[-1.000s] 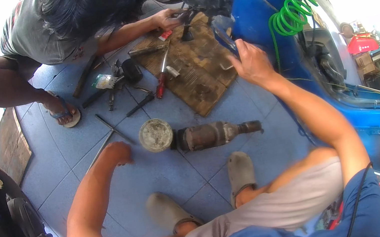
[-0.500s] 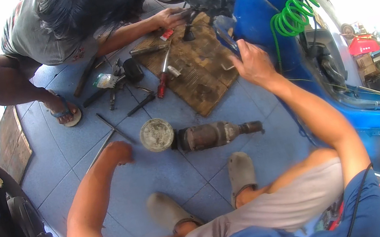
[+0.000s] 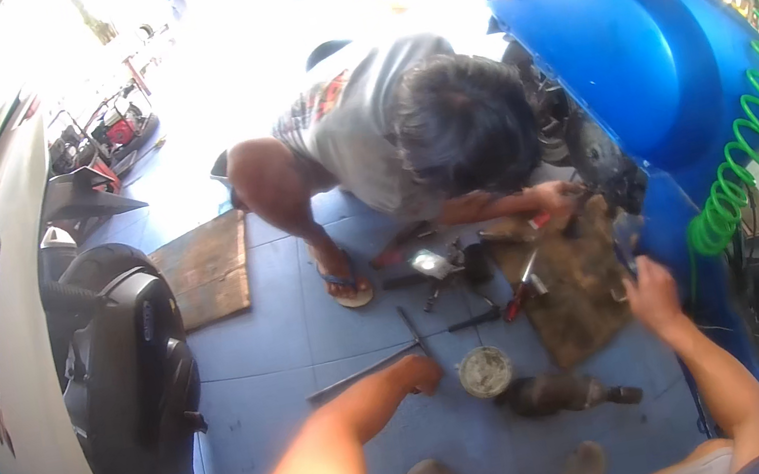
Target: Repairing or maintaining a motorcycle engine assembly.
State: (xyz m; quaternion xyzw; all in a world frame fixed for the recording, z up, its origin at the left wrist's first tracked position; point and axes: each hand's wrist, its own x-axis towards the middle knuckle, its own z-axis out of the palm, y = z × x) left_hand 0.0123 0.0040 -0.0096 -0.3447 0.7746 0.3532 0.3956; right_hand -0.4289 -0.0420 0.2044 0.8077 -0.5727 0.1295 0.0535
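My left hand (image 3: 414, 373) hangs with its fingers curled in, and nothing shows in them. Close beside it on the floor lies a T-handle wrench (image 3: 368, 372). My right hand (image 3: 656, 295) is closed around a slim, bluish, partly see-through thing (image 3: 626, 244), blurred, whose kind I cannot make out. It is held over the right side of a stained wooden board (image 3: 571, 315). Between my hands stand a round tin of greyish paste (image 3: 486, 372) and a dark impact tool (image 3: 554, 393) lying on its side. A red-handled screwdriver (image 3: 517, 302) lies at the board's left edge.
A co-worker (image 3: 466, 125) crouches ahead, a hand (image 3: 555, 198) at the blue scooter's (image 3: 610, 44) mechanism. A green coiled hose (image 3: 742, 163) hangs at right. Several tools and a black hammer (image 3: 475, 319) lie left of the board. Another scooter (image 3: 121, 354) stands at left.
My view has tilted up and turned left, so more of the surroundings shows and the hands sit lower right. Both hands keep nearly the same places over the floor and board.
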